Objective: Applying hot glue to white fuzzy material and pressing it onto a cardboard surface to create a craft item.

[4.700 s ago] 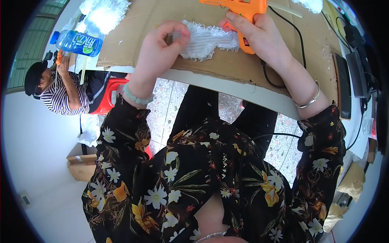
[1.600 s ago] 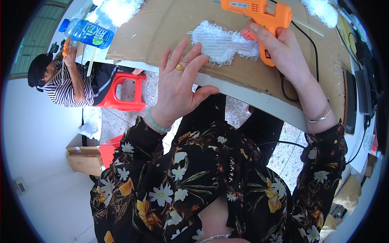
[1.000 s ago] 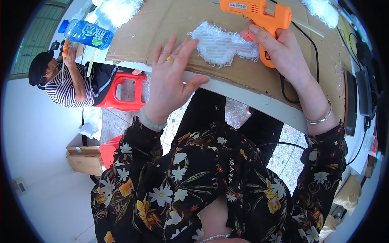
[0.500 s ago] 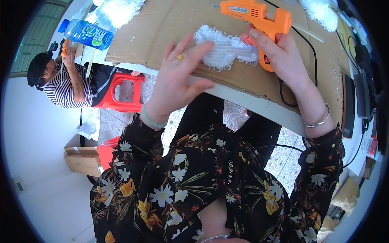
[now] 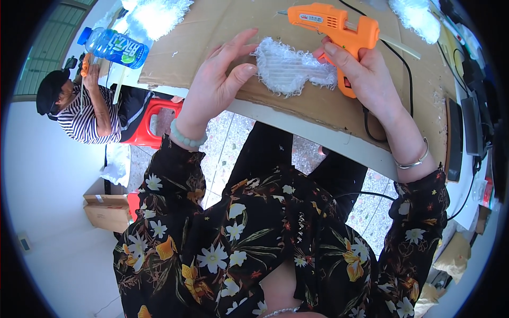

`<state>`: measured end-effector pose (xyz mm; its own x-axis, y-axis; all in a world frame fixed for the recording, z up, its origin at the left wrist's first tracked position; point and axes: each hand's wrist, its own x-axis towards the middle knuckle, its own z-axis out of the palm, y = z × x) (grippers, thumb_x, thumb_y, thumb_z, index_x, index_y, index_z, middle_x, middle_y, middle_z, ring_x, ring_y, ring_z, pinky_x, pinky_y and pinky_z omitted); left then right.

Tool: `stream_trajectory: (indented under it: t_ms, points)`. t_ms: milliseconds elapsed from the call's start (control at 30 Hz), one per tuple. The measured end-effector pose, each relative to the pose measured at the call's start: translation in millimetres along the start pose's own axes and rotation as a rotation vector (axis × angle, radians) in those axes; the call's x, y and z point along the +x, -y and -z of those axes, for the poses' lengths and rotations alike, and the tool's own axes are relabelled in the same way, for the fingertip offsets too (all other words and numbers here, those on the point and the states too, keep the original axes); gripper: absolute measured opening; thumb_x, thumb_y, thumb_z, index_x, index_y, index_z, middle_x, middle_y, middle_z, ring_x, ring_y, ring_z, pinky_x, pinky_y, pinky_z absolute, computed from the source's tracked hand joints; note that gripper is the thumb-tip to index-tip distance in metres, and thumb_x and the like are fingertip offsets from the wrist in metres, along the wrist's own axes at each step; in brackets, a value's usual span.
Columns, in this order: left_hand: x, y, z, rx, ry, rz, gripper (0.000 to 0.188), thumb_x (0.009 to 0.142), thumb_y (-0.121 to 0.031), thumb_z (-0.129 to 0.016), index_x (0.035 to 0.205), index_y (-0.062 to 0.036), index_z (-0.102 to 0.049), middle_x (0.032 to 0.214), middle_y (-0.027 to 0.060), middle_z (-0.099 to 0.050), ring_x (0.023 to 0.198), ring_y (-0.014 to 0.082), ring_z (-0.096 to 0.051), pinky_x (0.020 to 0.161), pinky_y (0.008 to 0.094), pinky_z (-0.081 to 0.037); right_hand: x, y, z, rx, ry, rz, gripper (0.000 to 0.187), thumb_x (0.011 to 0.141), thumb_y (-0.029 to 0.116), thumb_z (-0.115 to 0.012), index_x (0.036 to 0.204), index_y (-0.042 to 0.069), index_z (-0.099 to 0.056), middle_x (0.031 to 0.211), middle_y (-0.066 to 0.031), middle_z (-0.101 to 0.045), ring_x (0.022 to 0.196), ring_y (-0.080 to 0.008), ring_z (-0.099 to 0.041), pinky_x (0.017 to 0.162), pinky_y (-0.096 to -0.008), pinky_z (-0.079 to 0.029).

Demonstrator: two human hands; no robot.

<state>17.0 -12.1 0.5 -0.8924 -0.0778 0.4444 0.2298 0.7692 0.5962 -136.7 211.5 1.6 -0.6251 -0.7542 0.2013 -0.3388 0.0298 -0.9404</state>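
In my right hand [image 5: 363, 77] is an orange glue gun [image 5: 331, 25], its nozzle pointing left and a pale glue stick [image 5: 400, 46] poking out of its back end. My fingers wrap its handle by the trigger. A white shaggy piece [image 5: 283, 66] with a ribbed, flat middle lies on the cardboard, left of the handle. My left hand [image 5: 220, 79] hovers just beside that piece's left end, fingers apart and holding nothing. Whether its fingertips touch the fringe I cannot tell.
Brown cardboard [image 5: 212, 29] covers the table. A blue-capped drink bottle [image 5: 114, 47] lies at the left, near white fluffy material [image 5: 159, 18]. More white fluff [image 5: 416, 18] is at the far right. A black cord [image 5: 411, 79] runs beside my right hand. Another person [image 5: 87, 106] sits at the left.
My left hand has drawn back to the left, off the white shaggy piece, which shows more fully. The glue gun has shifted only slightly in my right hand.
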Motion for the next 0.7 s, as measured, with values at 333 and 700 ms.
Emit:
stream_trajectory:
  t_ms: [333,700]
  points:
    - [-4.1,1.4,-9.3,0.004,-0.111,0.082,0.048,0.088,-0.009,-0.058,0.135,-0.0095,-0.046,0.11,0.0094,-0.067,0.105,0.0273,-0.056,0.094,0.0349,-0.043,-17.6,16.8,17.1,0.019,0.174,0.046,0.025,0.093,0.014,-0.058,0.113,-0.001,-0.057,0.098,-0.0055,-0.065,0.092,-0.0113,-0.061,0.083,-0.0258,-0.047]
    - [-3.5,-7.2,-9.6,0.141,-0.096,0.056,0.059,0.081,-0.005,-0.063,0.136,-0.0144,-0.044,0.108,0.0086,-0.067,0.111,0.0288,-0.057,0.105,0.0478,-0.032,-22.7,31.8,11.5,-0.157,0.232,-0.079,0.025,0.09,0.013,-0.063,0.11,-0.001,-0.057,0.096,-0.0043,-0.065,0.086,-0.0101,-0.059,0.08,-0.0248,-0.047]
